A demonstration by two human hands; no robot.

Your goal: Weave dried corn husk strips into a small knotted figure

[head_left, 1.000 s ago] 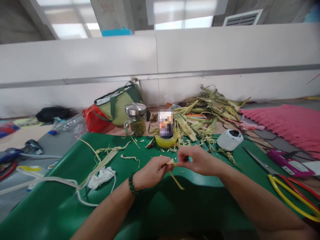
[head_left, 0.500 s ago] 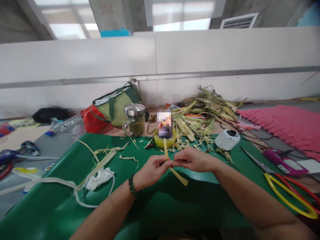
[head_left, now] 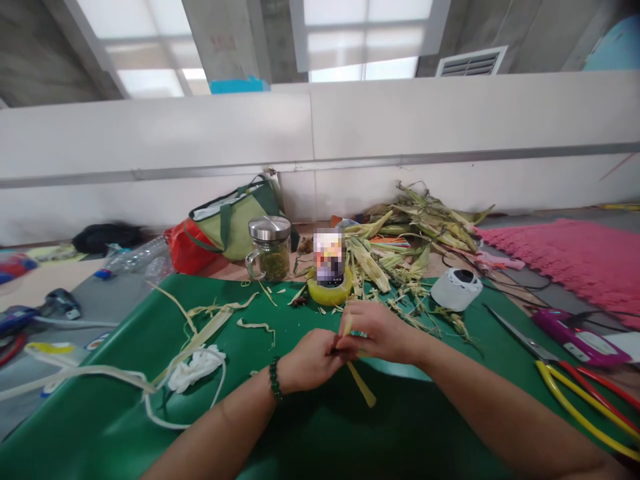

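My left hand point(head_left: 313, 359) and my right hand point(head_left: 375, 331) meet over the green mat point(head_left: 270, 427), fingers closed together on a narrow pale-yellow corn husk strip point(head_left: 362, 385). One end of the strip hangs down below my hands; its middle is hidden by my fingers, and a short piece shows at the right fingertips. A green bead bracelet point(head_left: 275, 379) circles my left wrist. Just beyond my hands lies a yellow tape roll point(head_left: 330, 291), with a blurred-out phone-like object point(head_left: 329, 257) propped on it.
Dried corn husks point(head_left: 425, 213) are heaped at the back right. A lidded glass jar point(head_left: 274, 257) stands by a green bag point(head_left: 235, 227). Long scissors point(head_left: 543, 353) lie at right, near a white roll point(head_left: 456, 289) and a purple device point(head_left: 575, 337). White cord point(head_left: 105, 370) crosses the left side.
Both hands have come lower and closer together. My right hand has turned over the strip, whose upper end no longer stands up straight. The view has tilted slightly upward.
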